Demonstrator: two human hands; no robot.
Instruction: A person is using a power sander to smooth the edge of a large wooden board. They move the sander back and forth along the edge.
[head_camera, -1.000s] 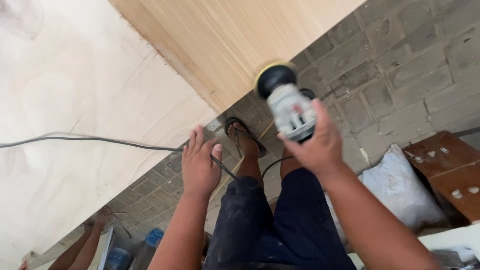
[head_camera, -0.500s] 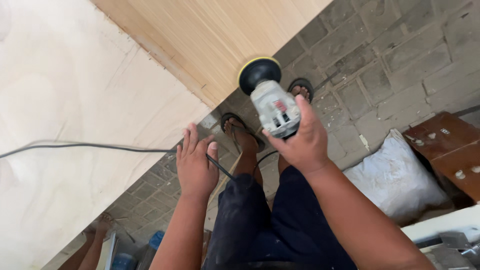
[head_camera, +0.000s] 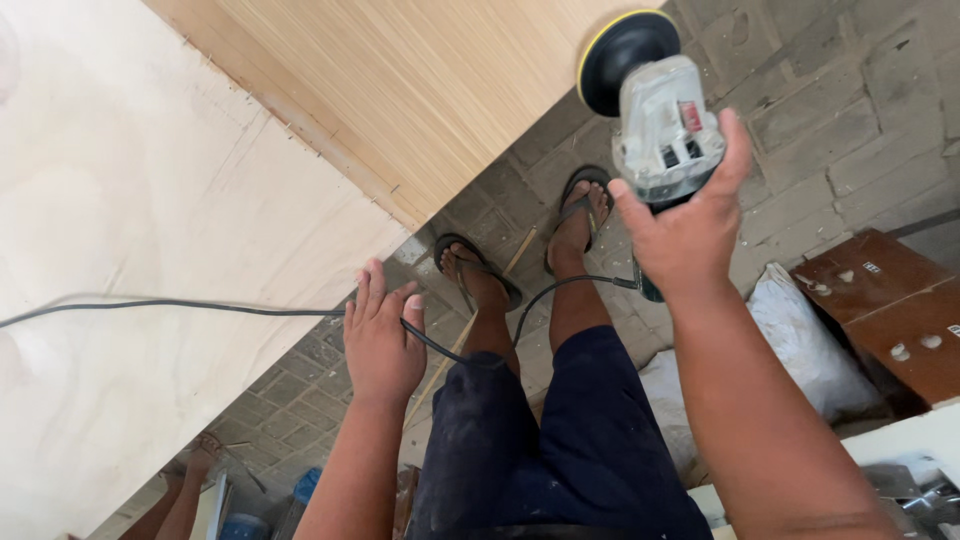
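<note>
Legs: your dark blue knee-length shorts fill the bottom centre; below them your feet stand in dark flip-flop sandals on the grey brick paving.

Left hand: your left hand is open, fingers extended and close together, at the near edge of the pale plywood sheet. The thin black power cable passes under the palm. You cannot tell whether the hand presses on the cable or only lies over it; the fingers are not curled round it.

Right hand: your right hand is clenched round the rear body of the grey-bodied electric polisher with a black round pad and yellow rim, thumb on the left, fingers on the right.

Tool position: you hold the polisher raised in the air, pad end away from you, above the paving and just beside the corner of the tan wood-grain veneered panel. The pad appears clear of the panel.

Cable run: the cable crosses the plywood from the left edge, passes your left hand and loops between your legs toward the polisher.

Right side: a white plastic sack lies on the paving beside a reddish-brown wooden board.

Lower left: another person's foot shows under the plywood edge.
</note>
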